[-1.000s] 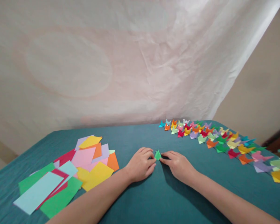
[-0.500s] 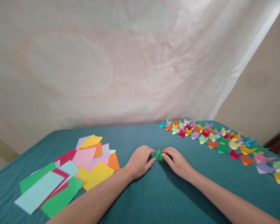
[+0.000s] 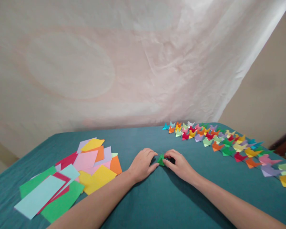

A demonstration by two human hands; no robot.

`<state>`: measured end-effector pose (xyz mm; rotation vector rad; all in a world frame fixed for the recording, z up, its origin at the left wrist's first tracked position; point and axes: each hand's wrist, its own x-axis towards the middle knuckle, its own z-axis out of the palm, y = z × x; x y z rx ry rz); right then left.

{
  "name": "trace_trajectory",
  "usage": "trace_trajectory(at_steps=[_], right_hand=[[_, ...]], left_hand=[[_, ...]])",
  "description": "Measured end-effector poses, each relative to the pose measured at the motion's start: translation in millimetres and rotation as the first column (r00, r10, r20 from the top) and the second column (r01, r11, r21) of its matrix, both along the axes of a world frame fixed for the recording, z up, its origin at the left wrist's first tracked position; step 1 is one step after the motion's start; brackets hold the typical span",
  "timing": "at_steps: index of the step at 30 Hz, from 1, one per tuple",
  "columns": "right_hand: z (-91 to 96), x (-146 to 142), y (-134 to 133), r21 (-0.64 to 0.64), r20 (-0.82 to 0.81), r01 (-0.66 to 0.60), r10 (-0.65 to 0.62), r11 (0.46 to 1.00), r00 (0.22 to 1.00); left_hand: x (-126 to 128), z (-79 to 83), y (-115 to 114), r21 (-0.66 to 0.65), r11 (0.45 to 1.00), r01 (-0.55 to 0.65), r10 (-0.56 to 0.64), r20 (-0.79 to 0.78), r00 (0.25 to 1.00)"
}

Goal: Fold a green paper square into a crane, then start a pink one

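Note:
A small green folded paper piece (image 3: 161, 159) rests on the teal tablecloth (image 3: 157, 197) between my two hands. My left hand (image 3: 143, 165) lies beside it, fingers curled, fingertips touching its left side. My right hand (image 3: 180, 163) pinches its right side with thumb and fingers bent over it. Both forearms reach in from the bottom edge.
A loose pile of coloured paper sheets (image 3: 69, 173) lies at the left. Several small folded paper birds in many colours (image 3: 219, 140) stand in rows along the right side up to the table edge. A creased white sheet (image 3: 124, 63) hangs behind the table.
The green piece has tipped over slightly to the left and sits lower. My right fingers have curled more tightly over it. The left hand has barely moved.

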<state>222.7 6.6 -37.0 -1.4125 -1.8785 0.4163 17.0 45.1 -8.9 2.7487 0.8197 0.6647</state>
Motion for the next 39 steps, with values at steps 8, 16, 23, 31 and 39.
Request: trace_trajectory(at_steps=[8,16,23,31,39], right_hand=[[2.2,-4.4,-4.8,0.012,-0.035,-0.076,0.077,0.997,0.996],[4.7,-8.0,-7.9,0.016,0.056,-0.128,0.127,0.992,0.99],[7.3,-10.3,-8.4,-0.001,0.132,-0.121,0.12,0.993,0.984],[12.4,-13.7,-11.5,-0.036,0.155,-0.114,0.118,0.993,0.981],[13.9,-12.2,-13.0,-0.038,0.16,-0.115,0.119,0.993,0.98]], left_hand=[[-0.9,-0.6,1.8,-0.012,0.999,0.052,-0.052,0.008,0.999],[-0.9,7.1,1.6,-0.004,0.982,0.188,-0.188,0.02,0.982],[-0.2,3.2,1.9,-0.014,0.982,0.19,-0.189,0.062,0.98],[0.2,0.0,3.7,-0.051,0.982,0.184,-0.18,0.082,0.98],[0.8,1.3,3.0,-0.055,0.982,0.178,-0.173,0.082,0.981]])
